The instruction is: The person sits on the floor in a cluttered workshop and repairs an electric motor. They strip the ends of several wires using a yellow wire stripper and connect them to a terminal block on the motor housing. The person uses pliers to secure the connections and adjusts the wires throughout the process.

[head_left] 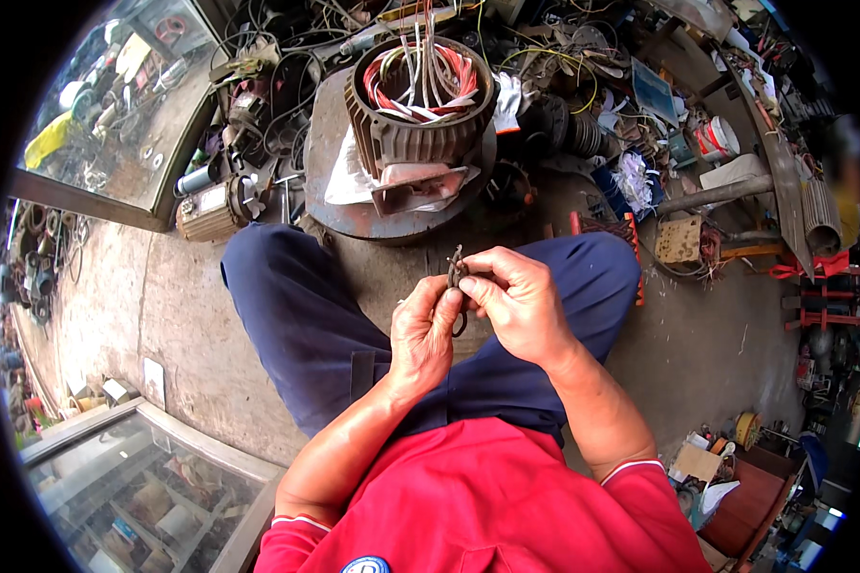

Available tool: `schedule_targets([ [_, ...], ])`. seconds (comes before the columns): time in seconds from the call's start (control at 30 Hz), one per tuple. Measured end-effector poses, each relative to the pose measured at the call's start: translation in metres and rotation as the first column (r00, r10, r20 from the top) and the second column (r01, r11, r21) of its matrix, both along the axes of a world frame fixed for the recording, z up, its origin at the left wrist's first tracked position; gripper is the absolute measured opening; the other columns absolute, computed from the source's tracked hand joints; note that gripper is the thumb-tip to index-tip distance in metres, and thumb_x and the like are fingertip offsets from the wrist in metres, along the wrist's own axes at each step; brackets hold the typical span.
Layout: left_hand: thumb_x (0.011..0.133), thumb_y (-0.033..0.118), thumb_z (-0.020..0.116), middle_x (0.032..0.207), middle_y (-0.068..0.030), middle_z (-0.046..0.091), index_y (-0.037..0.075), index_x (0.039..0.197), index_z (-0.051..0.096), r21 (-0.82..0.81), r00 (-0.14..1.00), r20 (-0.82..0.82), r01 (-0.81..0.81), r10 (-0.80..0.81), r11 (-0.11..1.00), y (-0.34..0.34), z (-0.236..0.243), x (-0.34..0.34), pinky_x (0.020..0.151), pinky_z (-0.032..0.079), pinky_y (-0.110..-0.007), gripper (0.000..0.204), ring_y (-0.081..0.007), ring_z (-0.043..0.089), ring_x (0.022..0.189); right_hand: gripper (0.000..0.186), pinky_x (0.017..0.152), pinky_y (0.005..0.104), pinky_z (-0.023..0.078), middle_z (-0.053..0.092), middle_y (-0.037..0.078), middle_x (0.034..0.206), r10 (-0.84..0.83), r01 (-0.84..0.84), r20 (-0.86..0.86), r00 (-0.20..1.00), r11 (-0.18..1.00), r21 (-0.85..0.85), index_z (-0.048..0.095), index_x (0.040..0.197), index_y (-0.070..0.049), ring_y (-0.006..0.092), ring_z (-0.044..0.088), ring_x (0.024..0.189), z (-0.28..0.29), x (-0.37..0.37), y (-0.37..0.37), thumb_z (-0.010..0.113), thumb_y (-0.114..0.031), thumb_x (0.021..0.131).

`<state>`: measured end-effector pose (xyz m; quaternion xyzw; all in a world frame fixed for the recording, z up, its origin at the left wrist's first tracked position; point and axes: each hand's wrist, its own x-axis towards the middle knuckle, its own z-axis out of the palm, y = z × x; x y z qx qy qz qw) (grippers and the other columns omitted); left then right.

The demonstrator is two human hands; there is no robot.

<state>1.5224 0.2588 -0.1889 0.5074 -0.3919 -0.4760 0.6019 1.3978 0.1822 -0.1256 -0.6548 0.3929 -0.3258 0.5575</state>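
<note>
Above my lap, my left hand [422,332] and my right hand [524,304] meet, both closed. Between their fingertips is a small dark piece, like a twisted bundle of cord or wire [457,271], with a loop hanging below the thumbs. My fingers hide part of it, so its exact kind is unclear. Beyond my knees stands a ribbed motor housing [403,143], upright and open at the top. Red and white windings [465,78] line its inside, and several pale leads rise from them. The housing rests on a round metal stand [392,225], with a white cloth [350,170] beside it.
A smaller motor [207,212] lies on the floor at the left. Glass-topped cases [153,425] flank my left side. Tangled cables and parts crowd the far side. A white bucket [716,139], a red stool [825,318] and a box of scraps [750,501] are at the right.
</note>
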Motion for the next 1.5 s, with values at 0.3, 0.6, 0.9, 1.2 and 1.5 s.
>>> schedule_targets([
  [0.3,0.086,0.001,0.064,0.077,-0.0137,0.052,0.004,0.097,0.058,-0.255,0.782,0.589,-0.057,0.202,0.965,-0.003,-0.002,0.003,0.063,0.039,-0.042,0.013,-0.0345,0.051,0.069,0.014,0.063,0.0351,0.052,0.067,0.018,0.083,0.097,-0.171,-0.265,0.959,0.947,-0.273,0.066,0.098,0.004,0.0289,0.068,0.073,0.015,-0.007,-0.007,0.068,-0.002,0.085],
  [0.6,0.082,-0.002,0.066,0.075,-0.0123,0.05,0.004,0.098,0.056,-0.295,0.709,0.676,0.009,0.202,0.955,-0.002,-0.001,0.008,0.061,0.037,-0.042,0.02,-0.0328,0.05,0.066,0.016,0.061,0.0277,0.051,0.067,0.011,0.081,0.001,-0.017,-0.094,0.996,0.985,-0.173,0.065,0.099,0.005,0.0146,0.064,0.068,0.011,-0.006,-0.011,0.07,0.001,0.084],
  [0.9,0.082,0.001,0.071,0.082,-0.016,0.057,0.0,0.119,0.056,-0.348,0.753,0.615,-0.005,0.232,0.937,-0.007,0.011,0.003,0.055,0.049,-0.04,0.04,-0.0341,0.061,0.066,0.006,0.061,0.0206,0.051,0.066,0.002,0.078,0.008,-0.022,0.077,0.997,0.982,0.185,0.066,0.097,0.002,0.0051,0.06,0.067,0.007,-0.005,-0.006,0.063,-0.003,0.094],
  [1.2,0.091,0.001,0.06,0.08,-0.0172,0.055,-0.002,0.108,0.058,-0.207,0.787,0.613,0.083,0.063,0.975,-0.006,0.024,0.015,0.056,0.043,-0.04,0.018,-0.0336,0.055,0.066,0.008,0.061,0.0242,0.05,0.066,0.003,0.077,0.05,-0.053,0.023,0.998,0.983,0.176,0.066,0.095,0.003,0.0054,0.059,0.07,0.003,-0.01,-0.008,0.066,-0.005,0.092],
  [1.5,0.1,0.011,0.054,0.079,-0.0117,0.054,-0.002,0.105,0.059,-0.029,0.91,0.358,0.237,-0.212,0.971,-0.003,0.036,0.028,0.065,0.044,-0.034,0.015,-0.0255,0.053,0.07,0.016,0.058,0.0359,0.049,0.058,0.01,0.078,0.232,-0.389,-0.324,0.917,0.7,-0.599,0.063,0.087,-0.001,0.0293,0.06,0.07,0.018,-0.015,-0.032,0.073,-0.009,0.079],
])
